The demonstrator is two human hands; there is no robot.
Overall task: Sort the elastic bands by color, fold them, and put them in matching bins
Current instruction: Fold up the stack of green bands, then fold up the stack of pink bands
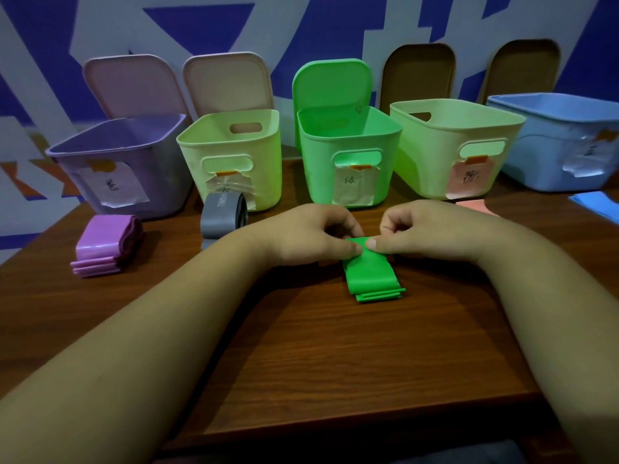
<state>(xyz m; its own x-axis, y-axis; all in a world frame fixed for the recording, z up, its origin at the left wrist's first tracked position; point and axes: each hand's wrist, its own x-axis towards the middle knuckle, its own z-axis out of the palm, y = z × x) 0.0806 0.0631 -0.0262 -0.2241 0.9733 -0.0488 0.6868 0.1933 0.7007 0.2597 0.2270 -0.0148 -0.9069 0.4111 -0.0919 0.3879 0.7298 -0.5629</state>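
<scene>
View from the head camera, as I read it from my remote station. The left grip (311,232) and the right grip (425,229) meet at the middle of the tabletop (335,356). Both are closed on the far end of the green band (371,279), thumbs on top and fingers curled behind it. The band lies flat in folded layers, its near edges stepped and pointing toward me, just in front of the green bin (348,182).

Five open bins stand in a row along the far edge, each with a paper label on its front. From left to right they are the purple bin (120,155), a pale yellow-green bin (234,182), the green bin, a second pale bin (435,169) bearing a pink label, and the blue bin (552,155).

A folded purple band (107,246) rests before the purple bin. A grey band (224,216) stands curled against the first pale bin. A pink band (475,207) and a blue band (599,204) lie flat at the right, each partly out of sight.
</scene>
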